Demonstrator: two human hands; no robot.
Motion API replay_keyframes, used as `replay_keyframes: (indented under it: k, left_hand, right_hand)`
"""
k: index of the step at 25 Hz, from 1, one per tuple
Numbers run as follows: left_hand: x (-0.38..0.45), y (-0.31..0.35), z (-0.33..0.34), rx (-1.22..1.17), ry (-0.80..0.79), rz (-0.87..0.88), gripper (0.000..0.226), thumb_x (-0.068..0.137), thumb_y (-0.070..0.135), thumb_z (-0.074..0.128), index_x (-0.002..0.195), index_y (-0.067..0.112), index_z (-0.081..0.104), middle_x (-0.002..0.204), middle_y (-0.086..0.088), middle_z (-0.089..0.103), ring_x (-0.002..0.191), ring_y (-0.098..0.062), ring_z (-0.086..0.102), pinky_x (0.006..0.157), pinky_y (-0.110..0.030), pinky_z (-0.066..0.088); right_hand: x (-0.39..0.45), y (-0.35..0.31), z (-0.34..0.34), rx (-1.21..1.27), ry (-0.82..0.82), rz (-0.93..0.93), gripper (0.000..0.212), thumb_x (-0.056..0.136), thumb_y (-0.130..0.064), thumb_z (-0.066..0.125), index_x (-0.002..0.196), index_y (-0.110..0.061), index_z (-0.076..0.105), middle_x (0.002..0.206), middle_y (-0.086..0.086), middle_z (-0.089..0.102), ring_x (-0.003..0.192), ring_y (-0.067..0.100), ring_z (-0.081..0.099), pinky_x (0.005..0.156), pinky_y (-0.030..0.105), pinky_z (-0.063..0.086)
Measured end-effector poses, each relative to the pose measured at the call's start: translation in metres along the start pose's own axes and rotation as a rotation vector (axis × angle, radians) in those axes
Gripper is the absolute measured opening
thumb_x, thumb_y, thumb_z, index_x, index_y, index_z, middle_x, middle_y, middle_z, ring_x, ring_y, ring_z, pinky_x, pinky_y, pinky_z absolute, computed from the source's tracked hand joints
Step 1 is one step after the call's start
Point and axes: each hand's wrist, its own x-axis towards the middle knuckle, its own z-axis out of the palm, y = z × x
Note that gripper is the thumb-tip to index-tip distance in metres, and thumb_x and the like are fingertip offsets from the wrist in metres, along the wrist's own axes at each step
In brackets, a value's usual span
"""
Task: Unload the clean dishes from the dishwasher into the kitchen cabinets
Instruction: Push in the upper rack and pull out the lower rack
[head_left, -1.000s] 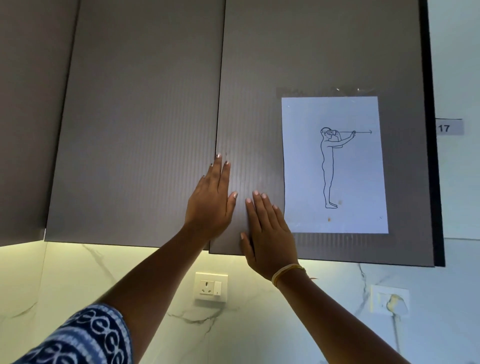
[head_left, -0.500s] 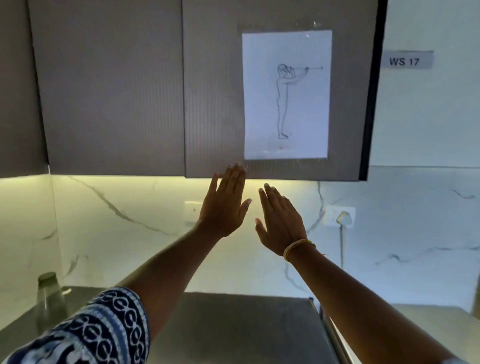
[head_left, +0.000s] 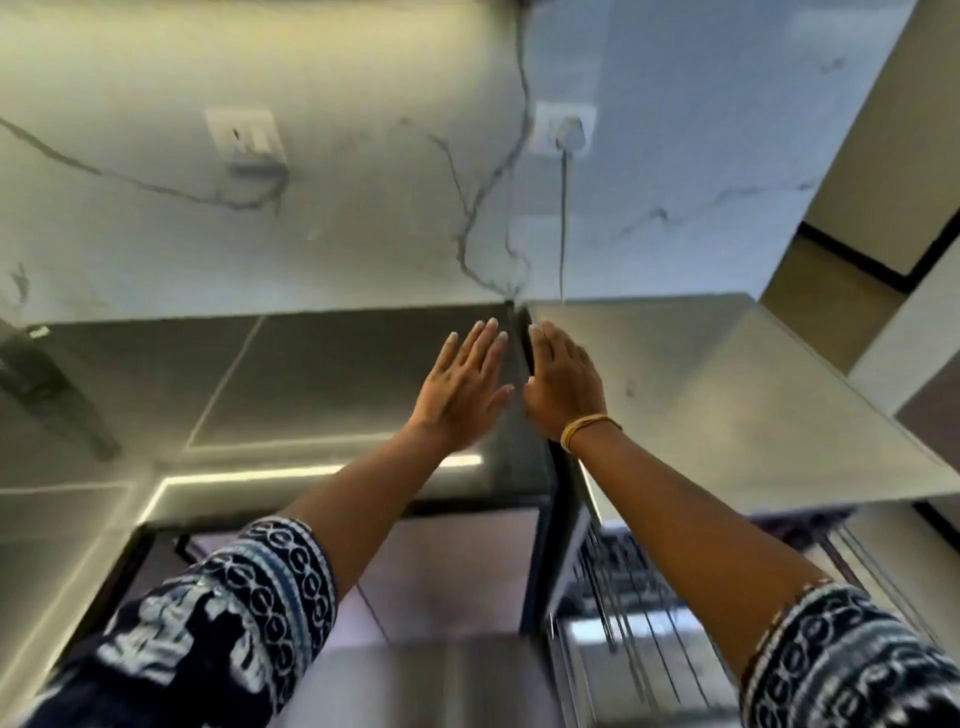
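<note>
White marble-look backsplash (head_left: 363, 234) with grey veins fills the upper part of the view. Two wall sockets on it: a switch socket (head_left: 247, 137) at left, and a second socket (head_left: 563, 127) right of centre with a white plug and a thin cord (head_left: 562, 228) hanging straight down to the counter edge. Dark grey countertop (head_left: 311, 374) runs across the middle left, a bright light strip reflected along its front. A lighter steel-looking top (head_left: 727, 395) sits to its right, a narrow dark gap between the two. Dark blurred object (head_left: 47, 395) at far left on the counter, cannot identify.

Both arms reach forward, side by side, patterned blue-white sleeves (head_left: 234, 623) at the bottom of the frame. Left hand (head_left: 460, 387) flat, fingers straight and together, back of hand facing the camera, holding nothing. Right hand (head_left: 563, 384) the same: fingers extended, nothing gripped, yellow bangle (head_left: 587, 428) on the wrist. Thumbs nearly meet; hands just beside each other, over the gap between the two tops. Contact with the surface cannot be told.

Dishwasher (head_left: 623, 597) shows below the right forearm, under the lighter top: wire rack (head_left: 618, 582) visible, contents blurred. Frame is motion-blurred towards the lower edge.
</note>
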Motion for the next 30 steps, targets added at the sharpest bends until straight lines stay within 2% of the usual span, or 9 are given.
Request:
replay_keyframes:
  k: [8,10,13,17,20,22,25,28,30]
  left_hand:
    - [-0.108,0.149,0.091,-0.366,-0.298,0.117,0.054,0.095,0.029,0.044,0.142,0.005,0.036,0.15,-0.015,0.037,0.141,-0.028,0.031,0.118,-0.041,0.024]
    - [-0.13,0.179,0.11,-0.442,-0.334,0.147,0.049,0.091,0.024,0.049,0.135,0.004,0.044,0.138,-0.016,0.05,0.128,-0.031,0.047,0.11,-0.04,0.036]
    - [-0.154,0.223,0.142,-0.572,-0.381,0.088,0.037,0.087,0.016,0.051,0.121,0.001,0.056,0.111,-0.016,0.063,0.099,-0.035,0.062,0.083,-0.041,0.05]
    - [-0.17,0.266,0.18,-0.744,-0.719,-0.338,0.033,0.086,0.014,0.049,0.117,0.011,0.058,0.112,-0.013,0.065,0.097,-0.03,0.063,0.078,-0.033,0.051]
    - [-0.17,0.314,0.21,-0.993,-1.139,-1.087,0.04,0.089,0.021,0.053,0.127,0.008,0.046,0.129,-0.016,0.053,0.109,-0.032,0.058,0.086,-0.037,0.049]
    - [-0.174,0.335,0.227,-1.173,-1.206,-1.471,0.041,0.094,0.026,0.054,0.128,0.009,0.04,0.136,-0.017,0.043,0.119,-0.037,0.053,0.098,-0.047,0.046]
    - [-0.194,0.353,0.26,-1.28,-1.18,-1.578,0.045,0.097,0.031,0.049,0.134,0.008,0.039,0.138,-0.019,0.045,0.119,-0.037,0.053,0.094,-0.049,0.044]
    - [-0.205,0.363,0.281,-1.346,-1.079,-1.61,0.041,0.101,0.028,0.039,0.137,0.007,0.038,0.096,-0.015,0.058,0.087,-0.031,0.061,0.083,-0.05,0.047]
    - [-0.203,0.363,0.29,-1.312,-0.983,-1.628,0.035,0.102,0.018,0.032,0.135,0.007,0.036,0.081,-0.012,0.058,0.073,-0.026,0.058,0.079,-0.051,0.048]
  right_hand:
    - [-0.215,0.078,0.033,0.038,-0.209,0.454,0.049,0.077,-0.008,0.063,0.124,-0.004,0.05,0.127,0.014,0.054,0.115,0.031,0.052,0.094,0.04,0.049]
    - [-0.261,0.091,0.04,0.012,-0.199,0.585,0.041,0.077,-0.008,0.061,0.117,-0.005,0.054,0.118,0.013,0.056,0.108,0.03,0.054,0.088,0.041,0.05]
    - [-0.318,0.107,0.053,0.034,-0.163,0.854,0.04,0.072,-0.005,0.056,0.112,-0.005,0.056,0.112,0.015,0.056,0.103,0.033,0.053,0.082,0.044,0.049]
    - [-0.361,0.137,0.066,0.168,-0.187,1.184,0.048,0.075,-0.007,0.056,0.122,-0.001,0.048,0.123,0.019,0.049,0.113,0.037,0.049,0.094,0.05,0.047]
    - [-0.393,0.184,0.082,0.355,-0.057,1.525,0.058,0.078,-0.009,0.055,0.132,-0.003,0.035,0.129,0.02,0.04,0.108,0.042,0.052,0.089,0.052,0.05]
    - [-0.409,0.214,0.096,0.46,0.013,1.744,0.066,0.082,-0.01,0.056,0.141,-0.005,0.026,0.132,0.022,0.036,0.107,0.043,0.054,0.091,0.05,0.05]
    - [-0.427,0.241,0.116,0.708,0.003,1.882,0.059,0.089,-0.004,0.049,0.143,-0.005,0.024,0.138,0.024,0.041,0.113,0.04,0.054,0.096,0.047,0.049]
    - [-0.447,0.263,0.137,0.837,-0.081,1.873,0.056,0.091,-0.005,0.043,0.144,-0.007,0.025,0.141,0.022,0.044,0.12,0.039,0.053,0.098,0.046,0.049]
    - [-0.448,0.27,0.143,0.903,-0.097,1.892,0.058,0.092,-0.005,0.044,0.146,-0.01,0.023,0.142,0.02,0.043,0.121,0.038,0.053,0.099,0.045,0.049]
